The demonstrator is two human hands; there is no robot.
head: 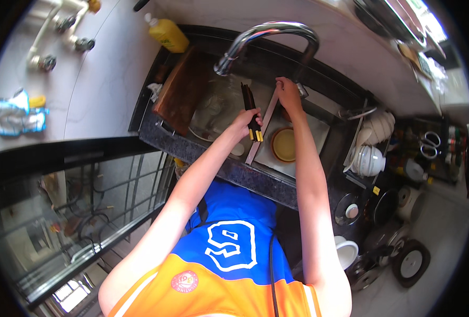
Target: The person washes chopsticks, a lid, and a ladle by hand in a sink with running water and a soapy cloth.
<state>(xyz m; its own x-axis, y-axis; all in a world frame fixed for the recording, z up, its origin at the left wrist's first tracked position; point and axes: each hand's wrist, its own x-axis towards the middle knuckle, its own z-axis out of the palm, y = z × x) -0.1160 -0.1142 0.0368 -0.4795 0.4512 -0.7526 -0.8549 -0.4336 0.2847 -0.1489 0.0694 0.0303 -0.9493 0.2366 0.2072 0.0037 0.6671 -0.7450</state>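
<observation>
My left hand (247, 121) is closed around a bundle of dark chopsticks (248, 97) with gold-coloured ends, above the left basin of a double sink (218, 95). My right hand (288, 95) is by the faucet base, near the far end of the metal divider (271, 109); its fingertips are partly hidden, and whether it grips anything does not show. The chrome gooseneck faucet (274, 27) arches over the left basin, and water seems to fall from its spout. A yellowish bowl (285, 145) sits in the right basin, beneath my right forearm.
A wooden cutting board (179, 91) leans in the left basin's left side. Behind it stands a yellow soap bottle (168, 35). At right are a dish rack with white bowls (367, 160), a glass lid (347, 209) and scissors (430, 145). The dark stone counter edge (226, 172) runs before me.
</observation>
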